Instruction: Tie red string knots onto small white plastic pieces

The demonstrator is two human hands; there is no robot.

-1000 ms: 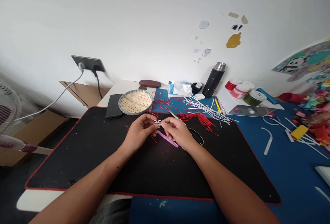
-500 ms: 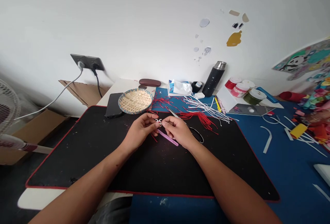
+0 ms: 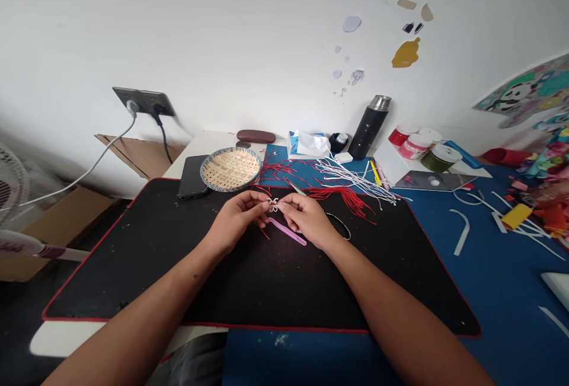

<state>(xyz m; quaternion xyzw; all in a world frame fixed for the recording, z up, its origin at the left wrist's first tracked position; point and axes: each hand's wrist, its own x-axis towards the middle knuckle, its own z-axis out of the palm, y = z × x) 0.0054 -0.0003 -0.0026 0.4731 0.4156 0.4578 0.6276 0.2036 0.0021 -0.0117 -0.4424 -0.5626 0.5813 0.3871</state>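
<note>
Head view looks down on a big blue table (image 3: 489,279). A wide black mat (image 3: 267,285) with a red edge lies on it. The left hand (image 3: 233,220) and the right hand (image 3: 311,220) meet over the far middle of the mat. Behind them sit a round woven basket (image 3: 230,169), a dark flask (image 3: 368,128) and a black phone (image 3: 191,175). Red cords (image 3: 351,199) and white cords (image 3: 355,178) lie in loose heaps to the right. Scissors (image 3: 338,225) rest just beside the right hand. A thin purple stick (image 3: 288,232) lies below the fingers. The fingers of both hands pinch a tiny white knot (image 3: 272,204), held between the two hands just above the mat.
</note>
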